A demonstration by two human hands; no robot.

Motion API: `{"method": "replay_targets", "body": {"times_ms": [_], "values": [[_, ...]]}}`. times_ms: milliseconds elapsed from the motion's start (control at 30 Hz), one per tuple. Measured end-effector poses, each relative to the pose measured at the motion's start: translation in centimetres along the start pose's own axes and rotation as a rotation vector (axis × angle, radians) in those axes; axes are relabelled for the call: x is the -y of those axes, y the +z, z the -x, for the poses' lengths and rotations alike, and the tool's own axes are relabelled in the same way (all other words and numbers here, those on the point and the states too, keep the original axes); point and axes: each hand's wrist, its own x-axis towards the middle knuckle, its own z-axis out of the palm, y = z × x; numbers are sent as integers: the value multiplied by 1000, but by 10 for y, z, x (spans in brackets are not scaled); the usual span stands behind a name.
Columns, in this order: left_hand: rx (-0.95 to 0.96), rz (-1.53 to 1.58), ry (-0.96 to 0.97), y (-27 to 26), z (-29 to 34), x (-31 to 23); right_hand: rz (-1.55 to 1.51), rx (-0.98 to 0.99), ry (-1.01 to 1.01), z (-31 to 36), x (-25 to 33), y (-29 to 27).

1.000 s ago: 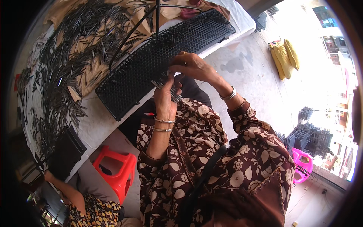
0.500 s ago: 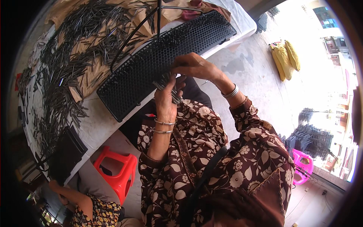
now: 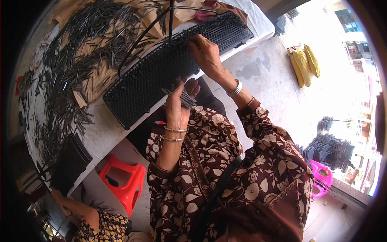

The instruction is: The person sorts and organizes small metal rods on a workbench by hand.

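Observation:
A long black tray (image 3: pixel 149 76) with a honeycomb of holes lies slantwise along the table's near edge. Short dark pieces stick up from its far part. My left hand (image 3: pixel 174 111) is closed around a bunch of thin dark grey sticks (image 3: pixel 187 99), just off the tray's near edge. Over the tray's right half, my right hand (image 3: pixel 207 58) is pinched, with its fingertips down at the holes. Whatever lies between those fingertips is too small to make out. Loose dark sticks (image 3: pixel 74 56) are heaped across the table beyond the tray.
Thin black metal rods (image 3: pixel 171 24) rise beside the tray. At lower left, another person's hand (image 3: pixel 60 198) is at a second black tray (image 3: pixel 71 163). A red stool (image 3: pixel 128 181), a pink stool (image 3: pixel 321 177) and yellow sacks (image 3: pixel 302 64) stand on the floor.
My right hand has moved away from my left hand, up and out over the tray. The left hand has stayed nearly in place, its bunch of sticks now more visible.

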Motion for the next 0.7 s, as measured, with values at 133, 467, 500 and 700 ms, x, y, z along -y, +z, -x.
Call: {"method": "replay_targets", "body": {"times_ms": [133,467,500,700], "values": [[-19,-39,-76,12,12,-7,69,30,-30,0,-1,0],[-45,-164,-49,3,10,-4,103,46,-13,-3,5,-9],[-45,-165,-49,4,11,-4,104,45,-13,-3,2,-9],[-76,-181,12,7,14,-5,237,138,-73,-1,-2,-1]]}}
